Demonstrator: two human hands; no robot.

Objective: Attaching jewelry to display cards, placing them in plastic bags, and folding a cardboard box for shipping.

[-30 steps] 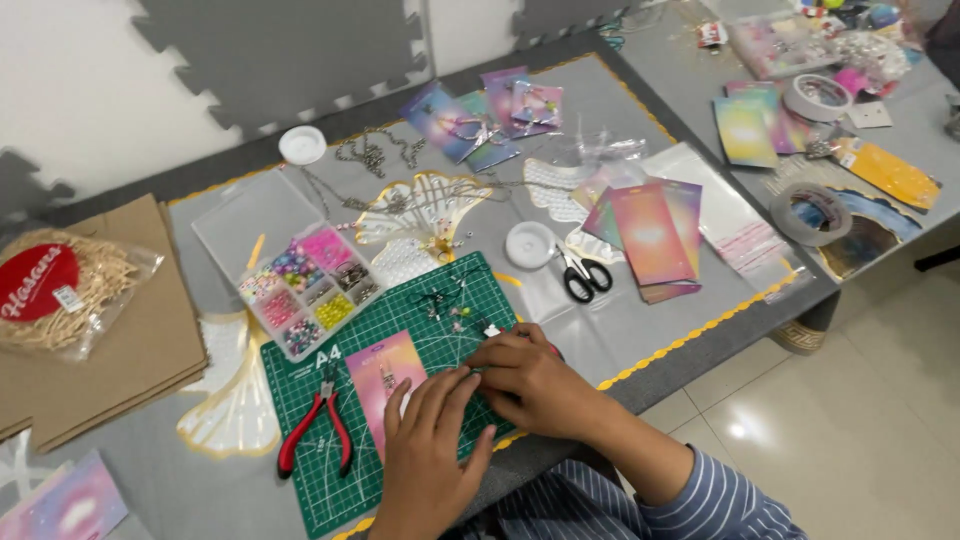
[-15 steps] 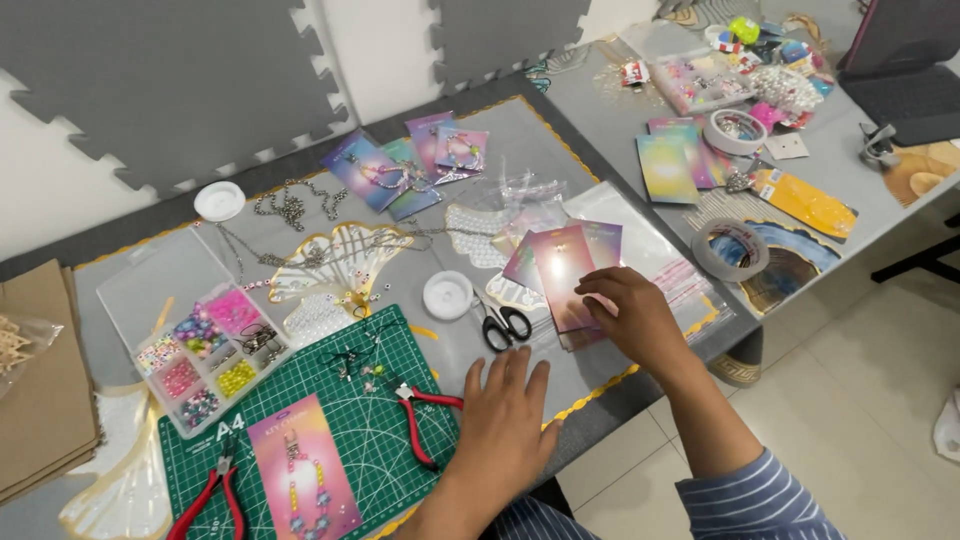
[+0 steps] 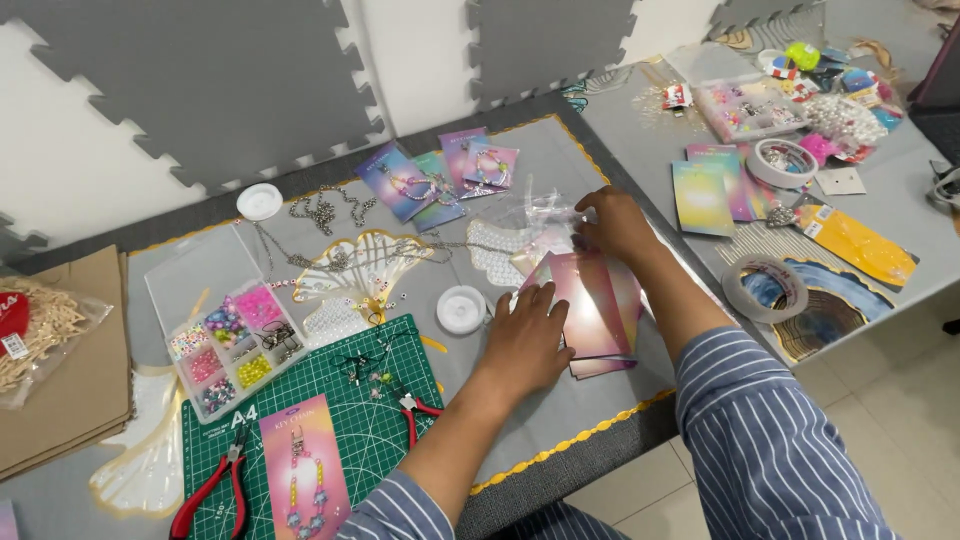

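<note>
The left hand (image 3: 528, 340) lies flat, fingers spread, pinning a stack of pink cards (image 3: 596, 312) mid-tabletop. The right hand (image 3: 612, 222) pinches thin clear plastic bags (image 3: 535, 208) just beyond: light, limp, slippery, best gripped at an edge.

1. Stack of backing cards (image 3: 598, 312): glossy rectangles with a pink-to-purple gradient, loosely fanned, lying flat on the grey mat near the table's front edge; the near-left corner is covered by a hand.
2. Clear plastic bags (image 3: 535, 212): crinkled, transparent, lying just behind the cards, partly under the other hand.
</note>
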